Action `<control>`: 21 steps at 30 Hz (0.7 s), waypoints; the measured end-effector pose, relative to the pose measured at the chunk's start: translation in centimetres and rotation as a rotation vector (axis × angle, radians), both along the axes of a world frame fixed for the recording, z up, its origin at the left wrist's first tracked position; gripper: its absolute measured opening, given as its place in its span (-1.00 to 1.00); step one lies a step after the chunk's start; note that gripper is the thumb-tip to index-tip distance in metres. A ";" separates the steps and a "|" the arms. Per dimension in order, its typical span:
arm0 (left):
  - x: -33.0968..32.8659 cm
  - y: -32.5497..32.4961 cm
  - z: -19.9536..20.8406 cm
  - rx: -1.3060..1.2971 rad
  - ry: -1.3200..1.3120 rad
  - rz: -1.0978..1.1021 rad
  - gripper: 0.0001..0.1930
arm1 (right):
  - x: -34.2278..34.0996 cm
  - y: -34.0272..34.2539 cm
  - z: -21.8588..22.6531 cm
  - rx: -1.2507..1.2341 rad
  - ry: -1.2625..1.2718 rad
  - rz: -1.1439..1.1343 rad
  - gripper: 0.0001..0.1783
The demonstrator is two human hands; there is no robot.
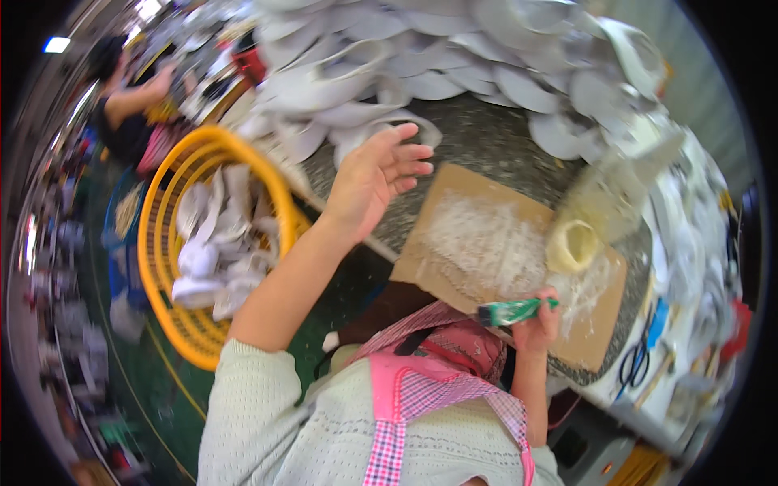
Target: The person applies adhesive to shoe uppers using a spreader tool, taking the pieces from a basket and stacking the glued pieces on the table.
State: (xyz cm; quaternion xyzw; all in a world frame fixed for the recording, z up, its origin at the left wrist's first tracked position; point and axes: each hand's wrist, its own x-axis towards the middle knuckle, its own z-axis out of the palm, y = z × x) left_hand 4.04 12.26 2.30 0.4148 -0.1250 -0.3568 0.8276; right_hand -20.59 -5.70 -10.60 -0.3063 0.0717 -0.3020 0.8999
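Note:
My left hand (382, 176) is raised with nothing in it, fingers spread, over the near edge of the table beside the stacked white shoe parts (332, 85). Low at the front of the table, my right hand (536, 328) grips a green-handled brush (519, 311), its dark end pointing left. Under and beyond the brush lies a brown cardboard sheet (454, 186), crusted with dried white residue. At its right side rests a cloudy cut plastic bottle (604, 198) with a thick, pale yellow rim. What is inside the bottle cannot be made out.
A yellow plastic basket (150, 243) of white shoe parts stands left of me. Scissors with dark handles (634, 362) and a blue piece (657, 322) lie on the table's right side. Another person (130, 105) works at the far left.

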 end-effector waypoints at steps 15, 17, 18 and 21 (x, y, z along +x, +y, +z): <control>9.2 44.0 -12.4 1.912 -0.535 0.944 -0.18 | 0.0 -0.3 0.9 0.029 -0.017 0.077 -0.70; 11.6 42.8 -15.4 1.963 -0.840 0.700 -0.11 | 0.1 -0.5 0.9 0.037 -0.022 0.082 -0.69; 13.0 41.4 -17.6 1.968 -0.872 0.629 -0.05 | 0.1 -0.5 0.8 0.049 -0.028 0.092 -0.68; 17.2 35.7 -20.3 1.943 -0.706 0.474 0.09 | 0.0 -0.4 0.8 0.035 -0.004 0.069 -0.67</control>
